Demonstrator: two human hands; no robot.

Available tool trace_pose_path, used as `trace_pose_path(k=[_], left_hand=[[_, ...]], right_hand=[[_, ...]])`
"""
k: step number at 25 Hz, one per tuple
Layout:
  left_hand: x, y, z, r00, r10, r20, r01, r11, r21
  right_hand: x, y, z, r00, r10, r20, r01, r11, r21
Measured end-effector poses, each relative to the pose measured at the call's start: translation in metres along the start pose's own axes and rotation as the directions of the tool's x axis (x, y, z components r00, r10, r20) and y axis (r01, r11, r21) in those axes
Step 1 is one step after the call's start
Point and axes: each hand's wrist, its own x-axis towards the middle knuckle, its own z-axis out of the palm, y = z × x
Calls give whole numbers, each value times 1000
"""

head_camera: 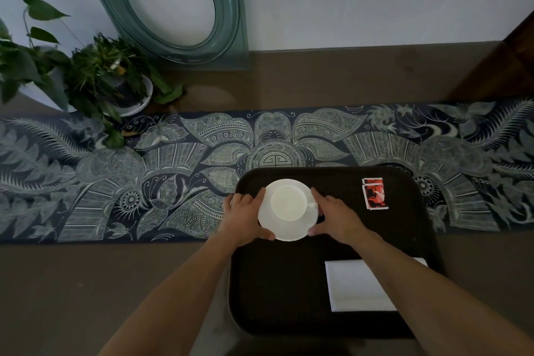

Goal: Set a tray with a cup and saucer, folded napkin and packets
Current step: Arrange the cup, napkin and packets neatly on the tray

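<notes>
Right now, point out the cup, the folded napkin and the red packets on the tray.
cup (288, 202): head view, on its white inside.
folded napkin (354, 286): head view, on its bare top face.
red packets (375, 195): head view, on the front packet's red face.

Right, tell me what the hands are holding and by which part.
Both hands hold the round white saucer by its rim: left hand on the left edge, right hand on the right. The white cup sits on it, over the dark tray.

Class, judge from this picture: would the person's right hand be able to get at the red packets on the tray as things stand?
Probably yes. The right hand rests at the saucer rim, and the red packets lie uncovered on the same tray just beyond it, with bare tray between. It would first have to let go of the saucer.
</notes>
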Motion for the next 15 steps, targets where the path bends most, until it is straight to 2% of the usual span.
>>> trace_pose_path(k=[15], left_hand=[[-1, -3, 5, 999, 6, 43, -4, 999, -48]], right_hand=[[-7, 3, 5, 1000, 4, -12, -4, 1000, 16]])
